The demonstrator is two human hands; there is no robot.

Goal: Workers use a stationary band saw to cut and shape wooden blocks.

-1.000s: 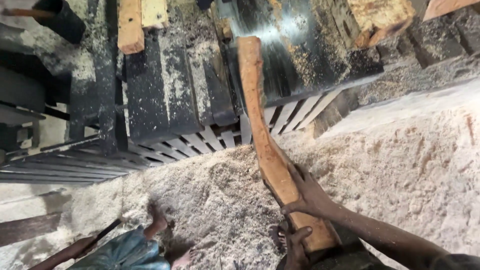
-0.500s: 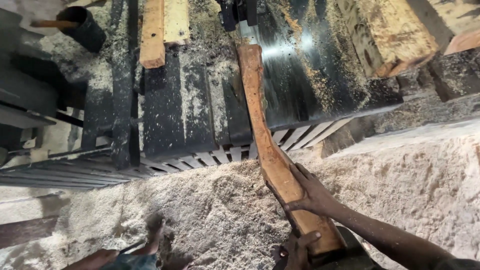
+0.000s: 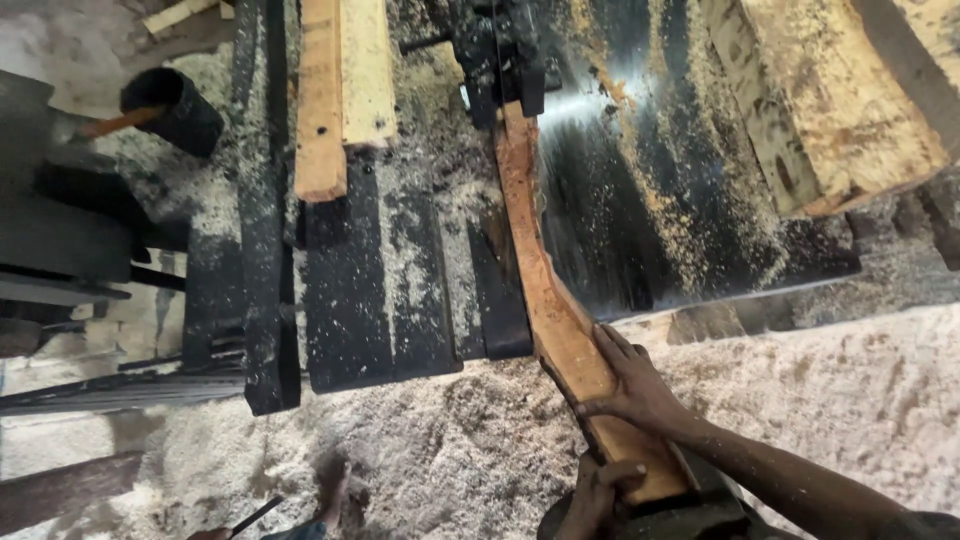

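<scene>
- The left hand [image 3: 600,490] clenched the near end of the plank [image 3: 555,320].
- The right hand [image 3: 630,385] pressed flat on it, just ahead, not clenched.
- The plank ran away across the table [image 3: 390,290] to the saw head [image 3: 500,50].

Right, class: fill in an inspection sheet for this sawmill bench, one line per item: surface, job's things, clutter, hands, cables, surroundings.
Surface: black machine table, dusted with sawdust.
Job's things: curved reddish plank, lying lengthwise toward the dark cutting head.
Clutter: pale plank on the table; large squared timber block at the upper right.
Hands: right hand flat on the plank's side; left hand in a grip around its near end.
Cables: nothing seen.
Surroundings: sawdust heap around the bench; black bucket at the upper left; a bare foot below.
</scene>
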